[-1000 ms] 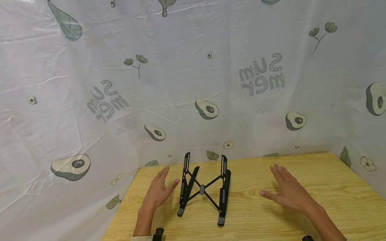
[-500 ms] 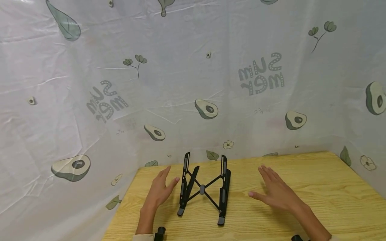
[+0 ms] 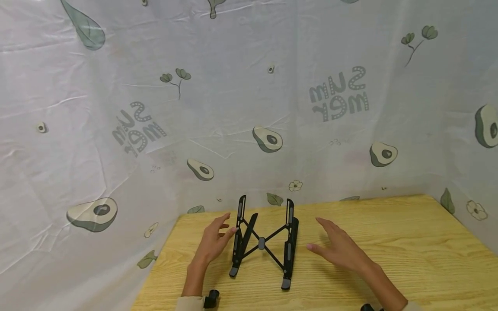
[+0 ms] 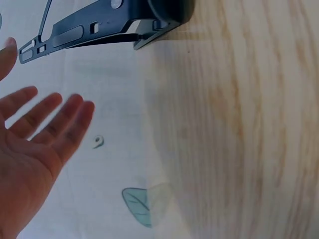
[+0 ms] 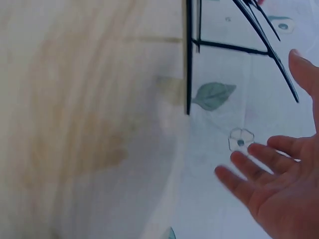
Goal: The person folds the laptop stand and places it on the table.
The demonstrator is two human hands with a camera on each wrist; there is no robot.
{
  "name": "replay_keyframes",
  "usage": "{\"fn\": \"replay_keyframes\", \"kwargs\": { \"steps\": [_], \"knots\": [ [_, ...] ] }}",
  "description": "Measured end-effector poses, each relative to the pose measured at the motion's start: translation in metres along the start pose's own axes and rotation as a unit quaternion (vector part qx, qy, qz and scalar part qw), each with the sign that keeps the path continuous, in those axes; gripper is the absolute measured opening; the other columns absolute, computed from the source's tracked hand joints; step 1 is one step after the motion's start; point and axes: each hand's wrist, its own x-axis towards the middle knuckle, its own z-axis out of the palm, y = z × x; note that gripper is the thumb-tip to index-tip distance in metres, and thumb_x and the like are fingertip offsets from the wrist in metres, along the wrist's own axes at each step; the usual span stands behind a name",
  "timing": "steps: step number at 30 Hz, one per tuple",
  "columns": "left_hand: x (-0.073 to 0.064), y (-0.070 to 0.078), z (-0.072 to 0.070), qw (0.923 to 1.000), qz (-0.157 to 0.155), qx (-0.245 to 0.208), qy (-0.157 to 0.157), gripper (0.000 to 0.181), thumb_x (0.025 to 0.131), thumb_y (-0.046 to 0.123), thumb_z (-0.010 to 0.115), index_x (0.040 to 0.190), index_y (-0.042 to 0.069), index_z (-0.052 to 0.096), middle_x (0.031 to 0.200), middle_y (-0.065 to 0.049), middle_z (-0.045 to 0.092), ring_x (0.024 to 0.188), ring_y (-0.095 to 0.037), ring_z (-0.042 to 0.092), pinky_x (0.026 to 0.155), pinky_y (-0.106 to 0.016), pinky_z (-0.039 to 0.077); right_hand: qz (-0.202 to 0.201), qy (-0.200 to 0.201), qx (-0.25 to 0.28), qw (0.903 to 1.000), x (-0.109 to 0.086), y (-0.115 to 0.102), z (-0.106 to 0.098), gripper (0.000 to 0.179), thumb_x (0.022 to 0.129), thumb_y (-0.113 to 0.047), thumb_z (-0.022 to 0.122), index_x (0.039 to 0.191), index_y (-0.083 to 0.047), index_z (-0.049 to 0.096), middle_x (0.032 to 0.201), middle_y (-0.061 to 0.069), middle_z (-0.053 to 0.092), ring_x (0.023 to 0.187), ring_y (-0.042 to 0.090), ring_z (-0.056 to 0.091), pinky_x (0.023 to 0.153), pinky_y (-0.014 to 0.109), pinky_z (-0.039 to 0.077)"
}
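A black folding laptop stand (image 3: 262, 243) with grey pads and crossed struts stands unfolded on the wooden table. Just left of it, my left hand (image 3: 213, 242) hovers with relaxed fingers, the thumb tip right at the stand's left rail in the head view. In the left wrist view the palm (image 4: 30, 144) faces the stand (image 4: 94, 30) and holds nothing. To the right, my right hand (image 3: 342, 250) is held with thumb and fingers spread, a gap between it and the right rail. The right wrist view shows that palm (image 5: 289, 184) bare, beside the stand's legs (image 5: 188, 59).
The wood-grain table (image 3: 389, 233) extends to the right of the stand. A pale plastic sheet (image 3: 218, 108) printed with avocados and leaves hangs behind the table and along its sides. Black camera mounts (image 3: 212, 298) sit at the wrists.
My right hand has moved left toward the stand. My left hand has shifted slightly right, closer to the left rail, its fingers bending a little. The stand has stayed put.
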Motion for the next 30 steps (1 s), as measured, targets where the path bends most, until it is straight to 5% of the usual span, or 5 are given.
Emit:
{"fn": "replay_keyframes", "kwargs": {
  "steps": [6,16,24,30],
  "knots": [
    [0.001,-0.004,0.005,0.9996,0.0,-0.028,0.002,0.061,0.106,0.027,0.071,0.161,0.011,0.049,0.158,-0.019,0.055,0.13,-0.041,0.067,0.101,-0.054,0.061,-0.042,0.006,0.067,0.9968,0.003,0.0,0.015,0.084,0.098,-0.048,0.077,0.16,-0.002,0.044,0.157,0.027,0.053,0.137,0.047,0.06,0.103,0.057,0.059],
    [0.006,-0.005,0.009,0.9987,0.012,-0.048,0.01,0.059,0.103,0.018,0.074,0.159,0.012,0.053,0.153,-0.016,0.061,0.123,-0.035,0.073,0.097,-0.054,0.063,-0.067,0.047,0.141,0.9867,0.011,-0.008,0.032,0.072,0.096,-0.033,0.083,0.154,-0.003,0.054,0.151,0.024,0.06,0.13,0.042,0.067,0.098,0.043,0.064],
    [0.012,-0.004,0.017,0.9987,0.013,-0.049,0.004,0.058,0.104,0.018,0.072,0.157,0.006,0.053,0.146,-0.022,0.064,0.118,-0.037,0.074,0.093,-0.05,0.065,-0.049,0.052,0.198,0.9777,0.016,-0.021,0.037,0.065,0.096,-0.024,0.083,0.152,-0.005,0.057,0.138,0.019,0.068,0.121,0.042,0.07,0.092,0.029,0.065],
    [0.011,-0.003,0.019,0.9988,0.004,-0.048,0.011,0.055,0.104,0.02,0.073,0.155,0.007,0.057,0.138,-0.017,0.069,0.116,-0.037,0.075,0.09,-0.05,0.066,-0.032,0.055,0.2,0.9779,0.02,-0.03,0.041,0.059,0.096,-0.022,0.082,0.148,-0.006,0.06,0.124,0.013,0.072,0.106,0.024,0.076,0.085,0.025,0.065]
  ]
}}
